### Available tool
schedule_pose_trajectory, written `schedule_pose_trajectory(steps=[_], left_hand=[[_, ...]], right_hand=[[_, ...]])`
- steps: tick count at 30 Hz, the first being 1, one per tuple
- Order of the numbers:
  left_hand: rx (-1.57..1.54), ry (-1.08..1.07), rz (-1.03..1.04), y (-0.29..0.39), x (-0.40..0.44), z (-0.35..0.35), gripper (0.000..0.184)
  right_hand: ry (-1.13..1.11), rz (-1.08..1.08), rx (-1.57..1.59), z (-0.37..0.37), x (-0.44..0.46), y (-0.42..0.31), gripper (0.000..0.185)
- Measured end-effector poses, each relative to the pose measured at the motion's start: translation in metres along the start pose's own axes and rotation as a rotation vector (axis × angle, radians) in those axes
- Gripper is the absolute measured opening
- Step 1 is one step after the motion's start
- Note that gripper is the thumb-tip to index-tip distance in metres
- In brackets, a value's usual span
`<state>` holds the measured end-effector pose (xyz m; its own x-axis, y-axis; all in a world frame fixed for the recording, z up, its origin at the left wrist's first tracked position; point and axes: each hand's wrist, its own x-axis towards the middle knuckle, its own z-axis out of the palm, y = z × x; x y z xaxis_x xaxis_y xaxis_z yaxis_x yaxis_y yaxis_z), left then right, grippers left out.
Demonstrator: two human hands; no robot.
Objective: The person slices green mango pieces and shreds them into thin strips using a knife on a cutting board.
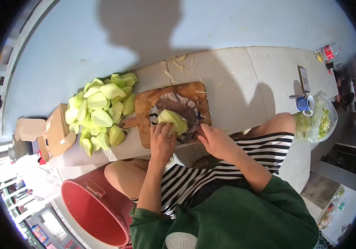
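My left hand (163, 143) presses its bent fingers on a pale green, peeled mango cut into slices (174, 120). The slices lean together on a crumpled greyish cloth with striped edges (173, 101). Under the cloth is a wooden cutting board (143, 103) with its handle to the left. My right hand (217, 141) is closed at the right side of the cloth, close to the slices. Whatever its fingers hold is hidden or too thin to name.
Left of the board is a heap of peeled green mangoes (99, 110), beside an open cardboard box (57, 128). Pale shreds (180, 66) lie behind the board. To the right are a phone (303, 79), a blue mug (302, 103) and a plastic bag of greens (323, 120). A red bin (91, 211) stands below.
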<state>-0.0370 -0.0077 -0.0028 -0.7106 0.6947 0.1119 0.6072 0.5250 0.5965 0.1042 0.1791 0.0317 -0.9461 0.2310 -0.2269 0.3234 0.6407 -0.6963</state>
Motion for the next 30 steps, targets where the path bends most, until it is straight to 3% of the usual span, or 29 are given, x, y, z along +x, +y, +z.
schedule_pose_trajectory(steps=[5,11,13,19,25,28,30], left_hand=[[0.054,-0.054,-0.005,0.004,0.008,-0.004,0.041],[0.096,-0.146,-0.032,0.003,0.014,-0.001,0.043],[0.101,-0.173,-0.018,0.000,0.016,0.002,0.044],[0.189,-0.287,0.041,-0.007,0.021,0.005,0.042],[0.100,-0.341,-0.110,0.007,0.030,-0.006,0.039],[0.141,-0.338,-0.085,-0.001,0.023,0.001,0.041],[0.170,-0.202,0.110,-0.009,0.023,0.006,0.046]], right_hand=[[-0.080,0.097,-0.031,-0.013,0.005,-0.003,0.032],[-0.037,-0.124,-0.309,-0.014,0.028,-0.018,0.029],[-0.077,-0.252,-0.483,-0.015,0.038,-0.024,0.018],[-0.145,-0.314,-0.466,-0.016,0.068,-0.042,0.018],[-0.223,-0.209,-0.468,-0.012,0.069,-0.005,0.019],[-0.148,-0.259,-0.435,-0.009,0.072,-0.013,0.020],[-0.144,-0.277,-0.431,-0.014,0.074,-0.031,0.021]])
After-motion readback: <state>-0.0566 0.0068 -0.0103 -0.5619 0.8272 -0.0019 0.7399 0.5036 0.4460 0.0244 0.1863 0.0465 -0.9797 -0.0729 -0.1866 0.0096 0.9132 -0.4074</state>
